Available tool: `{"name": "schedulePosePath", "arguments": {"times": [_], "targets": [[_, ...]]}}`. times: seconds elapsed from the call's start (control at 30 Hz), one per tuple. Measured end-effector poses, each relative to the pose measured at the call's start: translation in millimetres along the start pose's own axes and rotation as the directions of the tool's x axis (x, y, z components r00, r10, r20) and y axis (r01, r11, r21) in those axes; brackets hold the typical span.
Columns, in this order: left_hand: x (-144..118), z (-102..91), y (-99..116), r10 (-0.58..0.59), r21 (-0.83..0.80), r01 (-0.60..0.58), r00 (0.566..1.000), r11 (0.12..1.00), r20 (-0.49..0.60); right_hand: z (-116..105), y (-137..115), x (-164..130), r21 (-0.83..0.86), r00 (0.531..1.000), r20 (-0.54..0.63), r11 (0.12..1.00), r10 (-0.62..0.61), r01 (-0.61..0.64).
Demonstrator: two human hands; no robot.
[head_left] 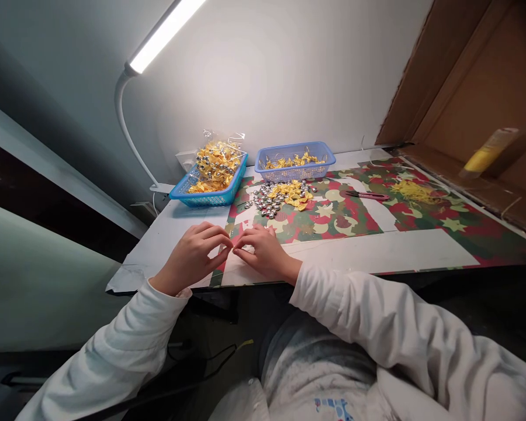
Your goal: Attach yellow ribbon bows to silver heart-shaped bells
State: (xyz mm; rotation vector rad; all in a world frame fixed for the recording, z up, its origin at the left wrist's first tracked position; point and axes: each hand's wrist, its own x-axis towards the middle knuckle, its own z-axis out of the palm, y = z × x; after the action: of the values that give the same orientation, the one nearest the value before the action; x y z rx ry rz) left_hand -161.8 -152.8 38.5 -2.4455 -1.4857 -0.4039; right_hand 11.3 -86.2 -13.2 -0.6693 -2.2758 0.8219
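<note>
My left hand and my right hand meet fingertip to fingertip just above the table's front edge. Thumb and fingers of each are pinched together. Whatever sits between the fingertips is too small or too hidden to name. Just beyond my right hand lies a loose pile of shiny silver bell-like beads, with small yellow ribbon bows heaped beside and partly over them.
Behind the pile stands a periwinkle basket with yellow pieces inside. A blue basket at left holds bagged yellow-and-silver pieces. Pink-handled snips and yellow threads lie right. A lit lamp overhangs; cardboard walls the right side.
</note>
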Motion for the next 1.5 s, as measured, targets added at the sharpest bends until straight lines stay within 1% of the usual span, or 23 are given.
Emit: {"name": "schedulePosePath", "arguments": {"times": [0.13,0.27,0.47,0.6,0.73,0.87,0.93,0.97,1.03,1.07,1.13,1.17,1.23,1.27,1.3,1.37,1.43,1.5], "targets": [[0.6,1.4,-0.5,-0.01,-0.004,0.01,1.0,1.0,0.01,1.6,1.5,-0.4,-0.003,1.0,-0.005,1.0,-0.005,0.005],[0.3,3.0,-2.8,-0.047,-0.03,0.046,0.999,0.998,-0.008,2.6,3.0,-0.4,-0.011,1.0,0.0,1.0,0.0,0.0],[-2.3,1.0,-10.1,-0.15,-0.1,0.145,0.988,0.984,-0.046,0.9,1.0,-0.2,-0.033,0.999,0.032,0.999,0.032,-0.031],[-6.5,-3.1,-17.9,-0.215,-0.117,0.208,0.975,0.971,-0.057,0.0,1.9,-0.5,-0.059,0.997,0.054,0.997,0.049,-0.045],[-14.1,-4.0,-25.0,-0.289,-0.135,0.283,0.957,0.95,-0.027,2.5,5.8,0.1,-0.138,0.996,0.079,0.99,0.038,-0.027],[-24.3,2.3,-27.9,-0.359,-0.194,0.352,0.933,0.916,0.001,0.0,-1.0,-5.3,-0.293,0.995,0.093,0.956,0.039,-0.01],[-28.9,6.9,-28.6,-0.398,-0.22,0.391,0.917,0.894,0.01,-11.9,-7.6,-15.4,-0.36,0.997,0.07,0.933,0.031,-0.003],[-30.9,8.9,-29.2,-0.416,-0.23,0.411,0.909,0.882,0.029,-21.9,-9.8,-23.3,-0.381,0.999,0.051,0.925,0.02,0.0],[-33.8,12.0,-30.8,-0.444,-0.245,0.442,0.895,0.863,0.049,-50.5,-8.4,-45.0,-0.392,1.0,0.001,0.92,-0.003,0.003],[-34.8,13.1,-31.8,-0.451,-0.249,0.45,0.891,0.857,0.057,-68.3,-3.8,-58.7,-0.395,0.999,-0.033,0.919,0.005,-0.018],[-35.9,14.2,-33.7,-0.47,-0.246,0.47,0.881,0.848,0.063,-107.0,13.6,-89.8,-0.428,0.989,-0.131,0.895,0.075,-0.125],[-36.0,14.6,-34.3,-0.481,-0.243,0.482,0.874,0.842,0.067,-125.7,25.5,-105.9,-0.46,0.975,-0.187,0.866,0.121,-0.196],[-35.4,15.4,-34.5,-0.508,-0.243,0.512,0.857,0.824,0.083,-155.8,51.7,-135.8,-0.541,0.941,-0.278,0.777,0.194,-0.321],[-34.7,15.9,-34.1,-0.521,-0.246,0.527,0.848,0.813,0.093,-165.8,64.0,-148.3,-0.577,0.936,-0.279,0.741,0.215,-0.343],[-33.9,16.4,-33.6,-0.531,-0.25,0.539,0.841,0.804,0.104,-172.2,74.7,-158.5,-0.606,0.938,-0.266,0.718,0.223,-0.343],[-32.3,17.3,-32.1,-0.547,-0.253,0.556,0.83,0.792,0.112,-175.9,89.4,-171.9,-0.646,0.942,-0.253,0.686,0.223,-0.336],[-31.6,17.4,-31.0,-0.55,-0.246,0.559,0.828,0.792,0.111,-172.8,95.5,-177.5,-0.662,0.944,-0.252,0.673,0.215,-0.33],[-32.4,16.6,-30.5,-0.553,-0.227,0.56,0.827,0.797,0.1,-169.3,96.2,-178.7,-0.668,0.941,-0.263,0.664,0.212,-0.336]]}}
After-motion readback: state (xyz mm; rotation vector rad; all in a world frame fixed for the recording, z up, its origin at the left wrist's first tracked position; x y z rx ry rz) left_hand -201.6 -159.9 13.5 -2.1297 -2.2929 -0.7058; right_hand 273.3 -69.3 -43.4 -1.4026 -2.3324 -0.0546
